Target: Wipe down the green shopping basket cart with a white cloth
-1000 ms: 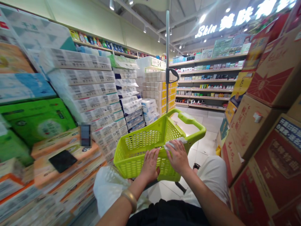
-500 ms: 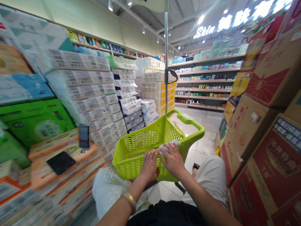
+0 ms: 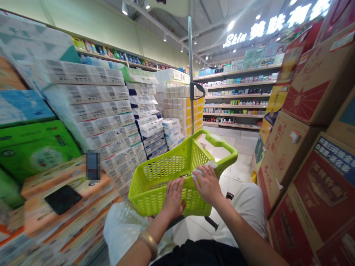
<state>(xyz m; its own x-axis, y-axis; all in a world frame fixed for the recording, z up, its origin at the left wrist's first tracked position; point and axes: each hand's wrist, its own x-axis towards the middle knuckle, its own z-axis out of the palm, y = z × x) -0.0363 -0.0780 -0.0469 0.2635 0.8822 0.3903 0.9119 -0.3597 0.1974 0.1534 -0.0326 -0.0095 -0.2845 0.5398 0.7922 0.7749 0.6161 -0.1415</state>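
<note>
A lime-green plastic shopping cart [image 3: 156,190] with perforated sides stands between my knees. My left hand [image 3: 173,199] lies over its near rim, fingers hooked across the top and thumb on the outer side. To the right of it, my right hand [image 3: 207,184] presses a crumpled white cloth or tissue [image 3: 212,163] against the same rim, close to where the handle [image 3: 222,144] begins. The cloth is mostly covered by the fingers. Inside the cart, part of the floor is hidden by the near wall and my hands.
Paper packs [image 3: 107,111] are stacked high on the left. A black flat item [image 3: 63,199] and a blurred-out object [image 3: 93,165] rest on orange packs. Cartons [image 3: 294,144] rise on the right. A metal pole [image 3: 190,55] stands behind the cart, and shelves [image 3: 235,96] line the back.
The whole view has shifted slightly, so the cart and shelves appear further left. My right hand has slid a little to the right along the rim with the cloth. My left hand stays on the rim.
</note>
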